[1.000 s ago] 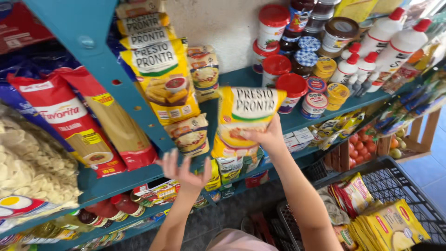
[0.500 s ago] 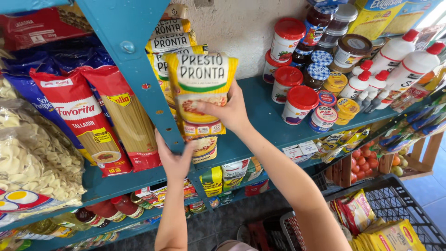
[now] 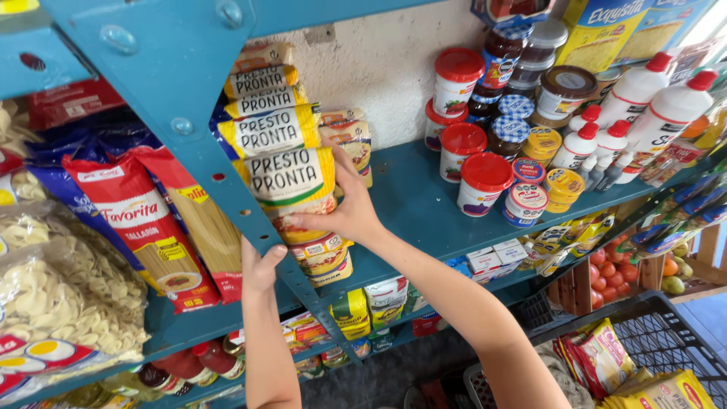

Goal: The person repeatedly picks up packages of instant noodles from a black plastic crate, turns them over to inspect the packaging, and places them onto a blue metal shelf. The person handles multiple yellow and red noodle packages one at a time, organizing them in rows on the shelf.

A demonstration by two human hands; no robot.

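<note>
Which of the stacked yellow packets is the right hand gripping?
The front yellow packet of the row, closest to the camera; the right hand clasps its lower right side, while the packets behind go untouched.

Just the one view here, worn on your head, so nothing overlaps with a second camera. It's tilted down and a bit left, facing the blue metal shelf unit (image 3: 424, 204) and the rough white wall (image 3: 386, 68) behind it, close enough that your own forearms run up from the bottom edge. The slanted blue steel upright (image 3: 189, 129) crosses the left half really near the lens. Bottom right you're looking down into a black plastic crate (image 3: 666, 333) on the floor.
</note>
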